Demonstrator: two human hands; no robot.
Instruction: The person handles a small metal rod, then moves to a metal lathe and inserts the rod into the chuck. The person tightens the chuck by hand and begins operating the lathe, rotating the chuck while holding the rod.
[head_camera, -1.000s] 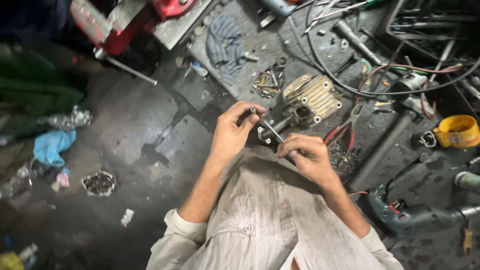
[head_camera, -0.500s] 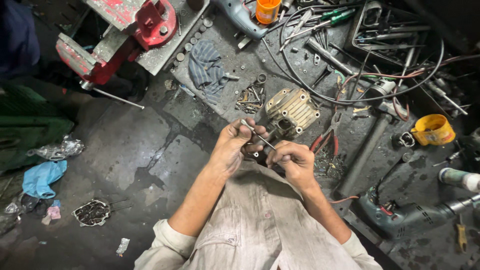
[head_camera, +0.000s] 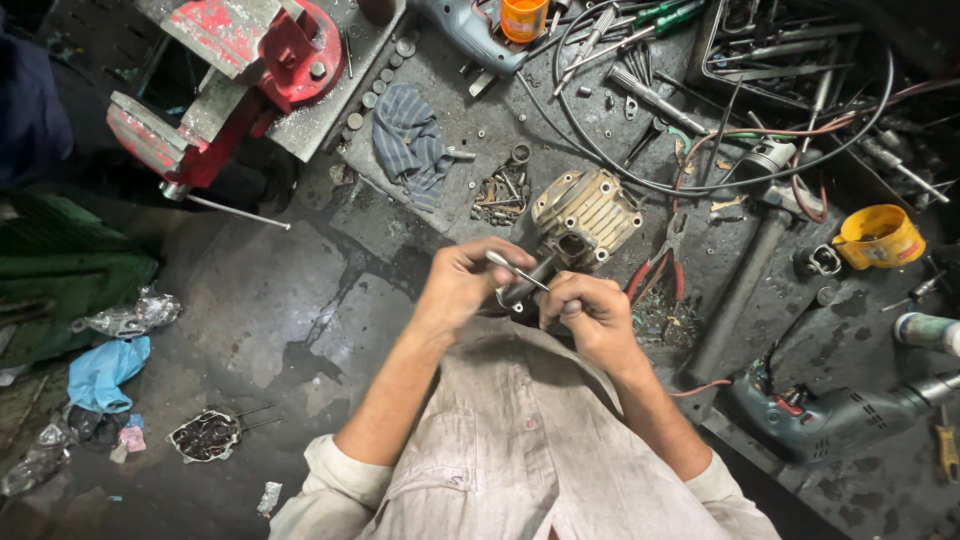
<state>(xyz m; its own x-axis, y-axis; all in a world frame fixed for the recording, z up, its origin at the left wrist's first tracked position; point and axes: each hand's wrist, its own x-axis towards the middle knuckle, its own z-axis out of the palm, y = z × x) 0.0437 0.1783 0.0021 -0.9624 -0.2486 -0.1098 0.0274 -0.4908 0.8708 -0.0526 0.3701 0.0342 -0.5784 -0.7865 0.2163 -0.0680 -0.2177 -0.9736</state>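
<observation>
Left hand (head_camera: 462, 285) pinches a thin metal rod (head_camera: 516, 270); right hand (head_camera: 592, 312) closed around a dark metal part (head_camera: 524, 293); likely rigid, heavy, greasy; grip its body firmly.

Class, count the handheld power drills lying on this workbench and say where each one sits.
2. One drill lies at the top edge beside the orange cup; the other drill lies at the lower right, past the right hand. More may be hidden under the clutter.
</observation>
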